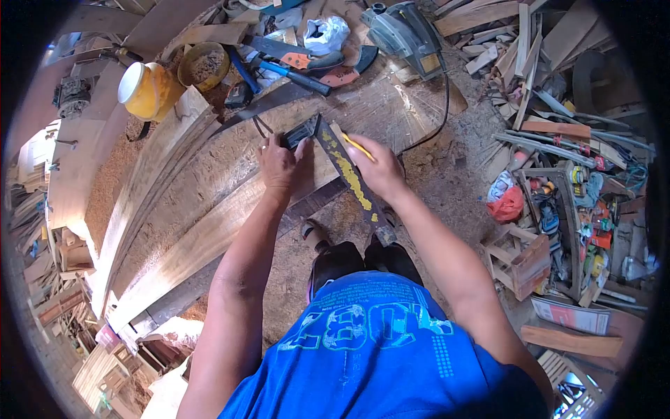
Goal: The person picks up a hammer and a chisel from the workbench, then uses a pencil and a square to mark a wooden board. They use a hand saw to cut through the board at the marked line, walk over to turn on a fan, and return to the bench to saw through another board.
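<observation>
A carpenter's square (351, 177), its dark blade patched with worn yellow, lies across the end of a long wooden plank (230, 202). My left hand (280, 164) is closed on the square's black stock (304, 131), with the thumb along its near side. In my right hand (377, 170) is a yellow pencil (359, 147), pinched close to the blade's edge. The pencil tip is too small to make out. The blade's far end reaches past the plank toward my body.
Beyond the plank lie a blue-handled hammer (293, 75), handsaws (342, 75) and a power planer (405, 35) with a trailing cord. A yellow bucket (150, 94) stands at the left. Wood scraps (520, 63) and a wooden crate (520, 258) are on the right.
</observation>
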Demonstrator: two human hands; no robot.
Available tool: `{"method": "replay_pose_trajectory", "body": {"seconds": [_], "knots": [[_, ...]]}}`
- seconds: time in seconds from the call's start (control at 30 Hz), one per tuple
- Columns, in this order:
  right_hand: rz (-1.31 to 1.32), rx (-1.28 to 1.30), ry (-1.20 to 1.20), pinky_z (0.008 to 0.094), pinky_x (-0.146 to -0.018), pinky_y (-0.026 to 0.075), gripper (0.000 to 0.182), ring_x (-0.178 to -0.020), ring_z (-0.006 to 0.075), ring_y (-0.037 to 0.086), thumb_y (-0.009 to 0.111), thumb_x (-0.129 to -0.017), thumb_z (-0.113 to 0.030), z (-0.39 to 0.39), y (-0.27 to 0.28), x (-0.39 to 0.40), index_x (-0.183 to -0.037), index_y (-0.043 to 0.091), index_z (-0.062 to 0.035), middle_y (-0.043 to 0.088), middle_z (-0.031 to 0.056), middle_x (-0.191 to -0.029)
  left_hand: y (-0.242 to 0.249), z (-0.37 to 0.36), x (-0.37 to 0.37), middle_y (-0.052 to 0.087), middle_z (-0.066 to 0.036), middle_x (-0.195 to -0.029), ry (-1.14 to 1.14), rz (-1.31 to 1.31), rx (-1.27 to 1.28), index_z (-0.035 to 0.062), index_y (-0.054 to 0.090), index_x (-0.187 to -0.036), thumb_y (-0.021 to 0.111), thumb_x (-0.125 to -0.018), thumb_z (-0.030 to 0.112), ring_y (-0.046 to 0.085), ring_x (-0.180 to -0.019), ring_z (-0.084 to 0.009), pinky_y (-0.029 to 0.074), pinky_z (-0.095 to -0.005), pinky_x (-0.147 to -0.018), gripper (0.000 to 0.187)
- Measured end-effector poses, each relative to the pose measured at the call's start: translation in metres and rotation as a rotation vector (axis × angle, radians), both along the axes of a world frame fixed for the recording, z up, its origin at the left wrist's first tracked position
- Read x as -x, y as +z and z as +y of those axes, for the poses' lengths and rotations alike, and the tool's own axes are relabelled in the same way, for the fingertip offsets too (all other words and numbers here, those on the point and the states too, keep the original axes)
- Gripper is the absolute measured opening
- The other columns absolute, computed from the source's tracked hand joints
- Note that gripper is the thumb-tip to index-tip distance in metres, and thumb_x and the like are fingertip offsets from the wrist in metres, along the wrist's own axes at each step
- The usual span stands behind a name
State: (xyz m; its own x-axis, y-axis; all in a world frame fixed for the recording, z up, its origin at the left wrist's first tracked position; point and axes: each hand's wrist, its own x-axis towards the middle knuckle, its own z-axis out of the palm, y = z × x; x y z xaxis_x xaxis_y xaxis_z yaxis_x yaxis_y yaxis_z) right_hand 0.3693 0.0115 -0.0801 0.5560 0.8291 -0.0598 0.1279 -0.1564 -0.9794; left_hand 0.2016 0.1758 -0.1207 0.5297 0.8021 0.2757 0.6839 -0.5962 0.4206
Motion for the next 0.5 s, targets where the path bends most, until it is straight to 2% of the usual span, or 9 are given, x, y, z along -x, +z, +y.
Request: {"method": "replay_pose_trajectory", "body": {"seconds": [0.17, 0.37, 0.43, 0.5], "knots": [[-0.156, 0.074, 0.036, 0.0386, -0.096, 0.053, 0.042, -0.112, 0.033, 0.07, 0.062, -0.097, -0.03, 0.047, -0.02, -0.009, -0.129, 0.067, -0.0034, 0.071, 0.021, -0.123, -0.008, 0.004, 0.003, 0.065, -0.015, -0.107, -0.009, 0.052, -0.023, -0.0019, 0.073, -0.084, 0.07, -0.089, 0.055, 0.06, -0.102, -0.0354, 0.04, -0.0458, -0.095, 0.058], [-0.159, 0.052, 0.124, 0.0373, -0.095, 0.053, 0.04, -0.112, 0.0313, 0.071, 0.063, -0.096, -0.028, 0.017, -0.004, -0.012, -0.127, 0.068, -0.0025, 0.073, 0.0203, -0.119, 0.001, -0.001, 0.0, 0.065, -0.015, -0.107, 0.015, 0.064, 0.027, -0.0016, 0.073, -0.09, 0.068, -0.089, 0.057, 0.061, -0.099, -0.0353, 0.04, -0.0447, -0.094, 0.058], [-0.15, 0.136, 0.171, 0.0367, -0.092, 0.054, 0.04, -0.108, 0.0295, 0.072, 0.063, -0.095, -0.026, -0.023, 0.004, -0.016, -0.126, 0.068, -0.0011, 0.074, 0.0195, -0.117, -0.009, 0.003, 0.003, 0.065, -0.016, -0.107, 0.011, 0.062, 0.005, -0.0018, 0.074, -0.089, 0.067, -0.089, 0.057, 0.061, -0.099, -0.0354, 0.04, -0.0448, -0.094, 0.059], [-0.03, 0.56, 0.337, 0.0366, -0.088, 0.055, 0.038, -0.103, 0.0289, 0.073, 0.064, -0.096, -0.028, -0.066, 0.044, -0.019, -0.121, 0.07, -0.0001, 0.074, 0.02, -0.112, -0.008, 0.006, 0.001, 0.065, -0.016, -0.107, 0.006, 0.054, -0.019, -0.002, 0.074, -0.087, 0.067, -0.09, 0.058, 0.061, -0.099, -0.0355, 0.039, -0.045, -0.094, 0.06]]}}
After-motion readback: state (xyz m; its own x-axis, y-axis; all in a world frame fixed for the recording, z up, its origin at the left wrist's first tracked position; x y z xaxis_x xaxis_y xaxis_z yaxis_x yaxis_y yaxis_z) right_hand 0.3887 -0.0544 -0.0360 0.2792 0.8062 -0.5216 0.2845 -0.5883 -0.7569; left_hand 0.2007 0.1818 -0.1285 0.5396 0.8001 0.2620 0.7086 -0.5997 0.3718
